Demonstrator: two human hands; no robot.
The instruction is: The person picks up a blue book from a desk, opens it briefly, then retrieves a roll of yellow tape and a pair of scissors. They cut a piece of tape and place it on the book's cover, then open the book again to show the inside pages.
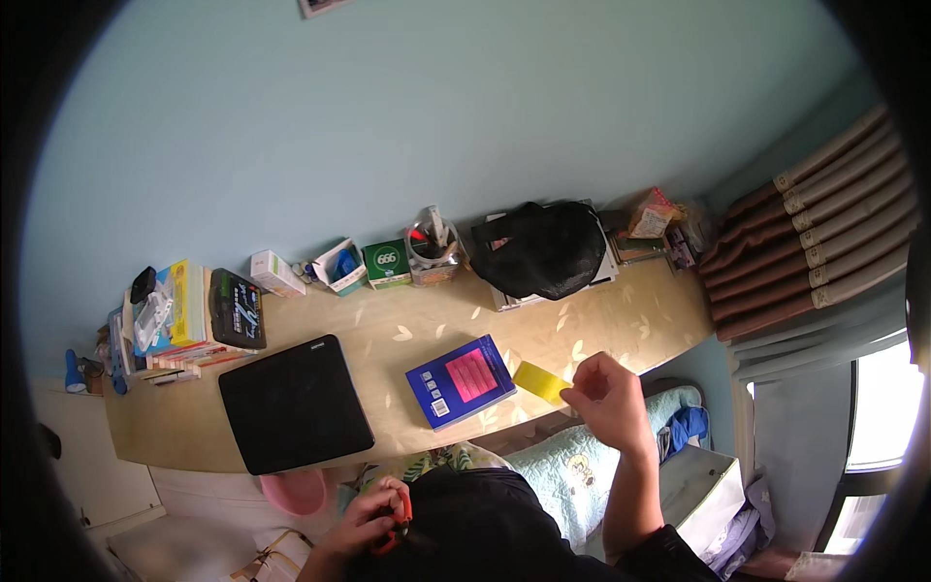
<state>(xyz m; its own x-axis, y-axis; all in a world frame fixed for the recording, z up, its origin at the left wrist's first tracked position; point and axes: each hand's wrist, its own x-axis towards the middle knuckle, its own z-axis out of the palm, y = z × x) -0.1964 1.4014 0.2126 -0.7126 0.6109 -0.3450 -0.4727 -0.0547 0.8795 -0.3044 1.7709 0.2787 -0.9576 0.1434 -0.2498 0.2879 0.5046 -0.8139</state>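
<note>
My right hand [611, 404] is raised over the front edge of the desk. Its thumb and fingers pinch the right end of a short yellow strip [540, 382], paper or tape. The strip's other end reaches the right side of a thick blue book [429, 385] with a pink panel and a printed code; I cannot tell whether they touch. Low in front of my body, off the desk, my left hand [369, 513] is closed around red handles [402, 509], which look like those of scissors. The rest of that tool is hidden against my dark clothing.
A black laptop [294, 407] lies closed left of the book on the wooden desk [396, 356]. Along the wall stand stacked books [189, 313], small boxes [388, 263], a pen holder [434, 251] and a black bag [542, 251]. A bed [582, 465] lies below the desk's right end.
</note>
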